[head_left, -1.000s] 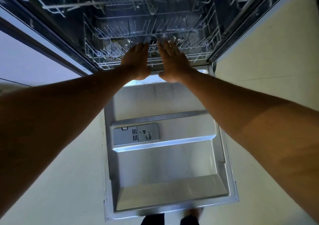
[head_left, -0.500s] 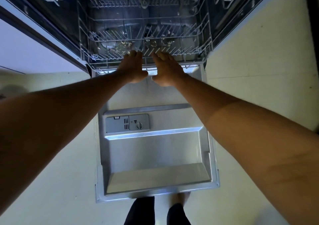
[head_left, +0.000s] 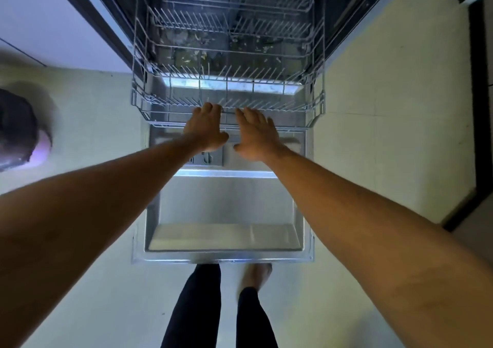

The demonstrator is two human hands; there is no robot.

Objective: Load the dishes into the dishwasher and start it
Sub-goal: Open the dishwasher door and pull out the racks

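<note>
Over the lowered door (head_left: 224,206), left hand (head_left: 206,129) hooks the near rail of the rack (head_left: 280,128), right hand (head_left: 257,137) rests flat-fingered; specks (head_left: 186,59) litter the tub (head_left: 344,27).

Dim, cool-toned light; the dark dishwasher tub (head_left: 240,41) lies in deep shadow; pale glare streaks the silver steel inner face of the lowered door (head_left: 226,206); a dark round object (head_left: 16,131) at the left edge is smeared by blur; the wide-angle lens bows straight lines near the borders.

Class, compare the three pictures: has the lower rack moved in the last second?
Yes. The rack has slid out toward the person: its front rim, earlier at the hinge end of the open door, now lies over it, close to the dispenser.
</note>
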